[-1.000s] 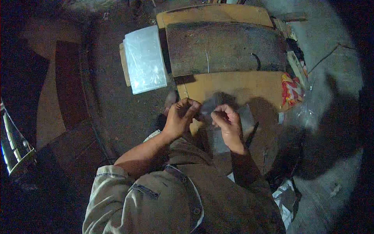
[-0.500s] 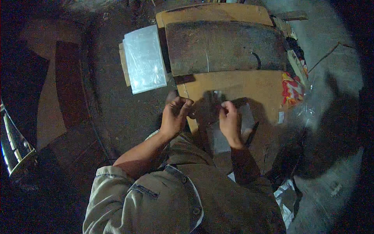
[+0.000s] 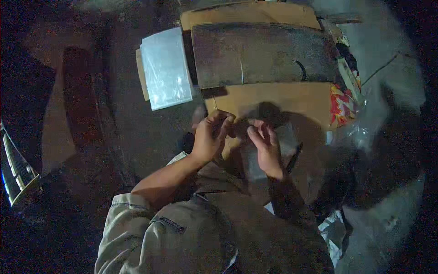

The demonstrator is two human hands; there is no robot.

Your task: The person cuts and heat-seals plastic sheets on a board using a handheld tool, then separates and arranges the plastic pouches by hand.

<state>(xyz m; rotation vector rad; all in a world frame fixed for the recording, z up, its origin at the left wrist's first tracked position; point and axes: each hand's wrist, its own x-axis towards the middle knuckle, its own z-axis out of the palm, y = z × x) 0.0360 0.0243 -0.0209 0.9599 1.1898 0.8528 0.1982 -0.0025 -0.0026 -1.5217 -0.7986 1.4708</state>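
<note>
- Label strip (image 3: 169, 223) seen on shirt (image 3: 137, 249); lettering too small to be read.
- Red-and-yellow packet (image 3: 341, 107) placed at board's right edge; print can't be made out.
- Left hand (image 3: 212, 134): fingers curled, thumb brought near forefinger; whether anything is pinched cannot be told.
- Right hand (image 3: 265, 146): fingers bent, thumb and forefinger loosely set; any held item cannot be told.
- Clear plastic sheet (image 3: 288, 144) laid on yellowish board (image 3: 292, 96), under and beside right hand; dark slim object (image 3: 294, 157) seen near.
- Board partly covered by dark mat (image 3: 264, 52); curved black piece (image 3: 300, 69) lying on it.
- Plastic stack (image 3: 166, 68) set left of mat.
- Room dimly lit; grey floor (image 3: 388, 45) shadowed.
</note>
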